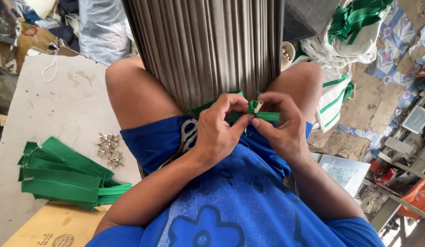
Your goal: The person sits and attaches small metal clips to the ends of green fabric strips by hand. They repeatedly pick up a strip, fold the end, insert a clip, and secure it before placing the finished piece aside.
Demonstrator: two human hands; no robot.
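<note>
Both hands (249,126) are pinched on a green strip (262,114) with its slider (258,106) being fitted, finished strips (61,176) piled left of it, loose sliders (109,150) left.

Both hands pinch a green zipper strip (262,114) over lap: left hand (219,130), right hand (283,128) touching it, small metal slider (258,106) at strip's top; scissors (188,132) just left, slider pile (109,149) and green stack (66,176) further left

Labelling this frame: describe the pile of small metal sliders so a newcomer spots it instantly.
Start at the pale board on the person's left. Beside the stack of folded green strips lies a loose heap of small silvery metal sliders. It is the only shiny, scattered cluster there; everything beside it is flat green fabric.
</note>
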